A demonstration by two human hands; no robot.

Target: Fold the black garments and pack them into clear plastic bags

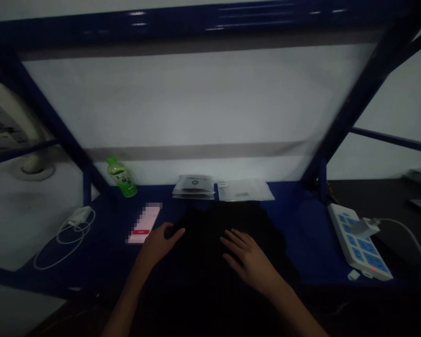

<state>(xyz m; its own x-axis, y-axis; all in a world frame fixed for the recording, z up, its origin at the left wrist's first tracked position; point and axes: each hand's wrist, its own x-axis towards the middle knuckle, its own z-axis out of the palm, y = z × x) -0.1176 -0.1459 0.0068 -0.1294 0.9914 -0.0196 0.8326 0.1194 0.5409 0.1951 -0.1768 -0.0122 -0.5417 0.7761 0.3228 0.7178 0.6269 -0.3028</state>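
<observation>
The right hand (pixel 247 257) lies open, fingers spread, on a black cloth (pixel 210 234) on the blue worktop (pixel 294 234); the curled left hand (pixel 157 245) touches its edge, any grip unclear. Right of the right hand sits a power strip (pixel 358 241); beyond the hands lie plastic packets (pixel 192 187); left of them, a phone (pixel 143 223) and green bottle (pixel 122 178).

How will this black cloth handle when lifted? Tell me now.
The black cloth probably hangs floppy: it lies in soft, uneven folds. It looks light under the fingers of the right hand, and may slide on the smooth blue shelf.
</observation>
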